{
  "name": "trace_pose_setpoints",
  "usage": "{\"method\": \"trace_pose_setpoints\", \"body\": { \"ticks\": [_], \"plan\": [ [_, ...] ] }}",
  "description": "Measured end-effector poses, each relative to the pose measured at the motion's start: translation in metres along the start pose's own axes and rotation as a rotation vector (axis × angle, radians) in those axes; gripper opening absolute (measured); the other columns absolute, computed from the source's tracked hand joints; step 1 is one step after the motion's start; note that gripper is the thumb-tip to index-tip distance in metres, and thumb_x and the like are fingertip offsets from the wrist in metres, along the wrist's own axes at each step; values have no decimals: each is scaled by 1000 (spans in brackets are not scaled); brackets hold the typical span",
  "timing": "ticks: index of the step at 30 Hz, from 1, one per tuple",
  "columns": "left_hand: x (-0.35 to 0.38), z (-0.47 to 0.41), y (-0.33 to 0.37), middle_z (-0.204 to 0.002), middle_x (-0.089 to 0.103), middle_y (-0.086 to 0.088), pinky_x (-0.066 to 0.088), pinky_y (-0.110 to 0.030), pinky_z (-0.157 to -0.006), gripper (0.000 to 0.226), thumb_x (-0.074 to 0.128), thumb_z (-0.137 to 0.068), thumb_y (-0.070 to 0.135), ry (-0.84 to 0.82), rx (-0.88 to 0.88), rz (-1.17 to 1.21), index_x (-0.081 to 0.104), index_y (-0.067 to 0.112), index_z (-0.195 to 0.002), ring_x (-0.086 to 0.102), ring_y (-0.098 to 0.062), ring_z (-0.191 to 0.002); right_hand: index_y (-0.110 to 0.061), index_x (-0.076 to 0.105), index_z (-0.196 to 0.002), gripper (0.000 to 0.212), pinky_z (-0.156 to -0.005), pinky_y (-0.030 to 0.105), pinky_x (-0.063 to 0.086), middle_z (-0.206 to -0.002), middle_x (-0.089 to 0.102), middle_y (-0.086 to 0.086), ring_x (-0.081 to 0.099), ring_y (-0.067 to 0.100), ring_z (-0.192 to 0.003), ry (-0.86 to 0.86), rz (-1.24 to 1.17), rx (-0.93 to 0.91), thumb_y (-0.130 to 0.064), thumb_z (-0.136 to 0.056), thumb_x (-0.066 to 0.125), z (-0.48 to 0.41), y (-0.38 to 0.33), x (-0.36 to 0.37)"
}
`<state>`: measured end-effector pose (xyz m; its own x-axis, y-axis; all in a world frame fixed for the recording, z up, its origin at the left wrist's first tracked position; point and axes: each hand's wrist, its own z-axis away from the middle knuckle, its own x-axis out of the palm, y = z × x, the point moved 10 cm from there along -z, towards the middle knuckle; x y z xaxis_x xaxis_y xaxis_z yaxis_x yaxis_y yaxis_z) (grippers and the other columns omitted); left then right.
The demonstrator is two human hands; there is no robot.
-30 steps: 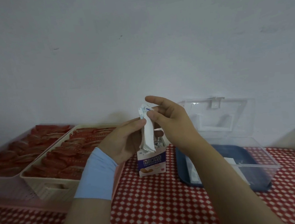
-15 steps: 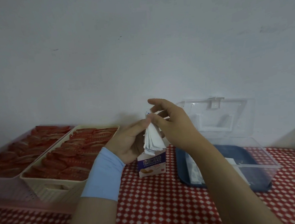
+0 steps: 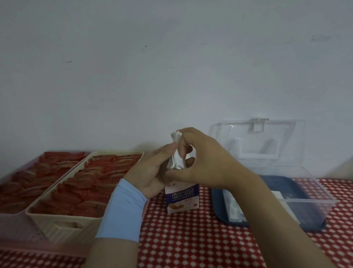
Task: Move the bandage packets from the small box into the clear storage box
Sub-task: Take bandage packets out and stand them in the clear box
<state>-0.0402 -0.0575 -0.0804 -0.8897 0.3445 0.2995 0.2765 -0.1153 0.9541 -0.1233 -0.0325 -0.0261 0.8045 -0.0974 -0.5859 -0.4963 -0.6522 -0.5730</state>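
Small box [image 3: 181, 199] stands on the surface [image 3: 191, 249]; left hand [image 3: 151, 171] curls round its top, apparently to steady it while the packets [image 3: 176, 155] slide out. Right hand [image 3: 207, 163] pinches the wad, which is partly out of the box. Label reads "CHUANGKOUTIE"; clear box [image 3: 302, 187] sits at 3 o'clock, lid [image 3: 256, 140] raised for loading.

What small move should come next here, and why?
Likely the right hand lifts the bandage packets clear of the small box and carries them right: its fingers pinch the bunch's top, and the clear storage box stands open.
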Motion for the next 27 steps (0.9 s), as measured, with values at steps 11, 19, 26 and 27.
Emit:
{"method": "trace_pose_setpoints", "body": {
  "ticks": [11, 19, 26, 27],
  "plan": [
    [-3, -6, -1, -98, 61, -10, 55, -27, -73, 55, 55, -77, 31, -61, 47, -113, 54, 4, -124, 60, -19, -83, -18, 49, -81, 56, -69, 29, 60, -118, 56, -9, 62, 8, -96, 25, 10, 6, -31, -54, 97, 0, 2, -2],
    [-3, -11, -5, -97, 62, -11, 54, -29, -76, 49, 56, -77, 31, -107, 77, -140, 57, 4, -118, 62, -19, -83, -19, 46, -85, 62, -73, 42, 59, -95, 60, -3, 61, 17, -90, -57, -19, 113, -43, -55, 94, 2, 12, 5],
    [5, -8, -11, -98, 72, -17, 60, -34, -67, 71, 92, -62, 26, -299, 26, 105, 59, -4, -116, 73, -25, -77, -17, 57, -126, 26, -95, 36, 52, -85, 67, 0, 66, 10, -83, 3, -546, 324, -22, -100, 58, 4, 35, -14],
    [7, -8, -12, -100, 72, -17, 60, -35, -68, 72, 93, -61, 25, -330, 25, 109, 59, -6, -116, 73, -26, -77, -19, 57, -132, 34, -95, 34, 51, -82, 67, -2, 66, 8, -83, -7, -550, 338, -16, -99, 60, 5, 37, -14]
  ]
}}
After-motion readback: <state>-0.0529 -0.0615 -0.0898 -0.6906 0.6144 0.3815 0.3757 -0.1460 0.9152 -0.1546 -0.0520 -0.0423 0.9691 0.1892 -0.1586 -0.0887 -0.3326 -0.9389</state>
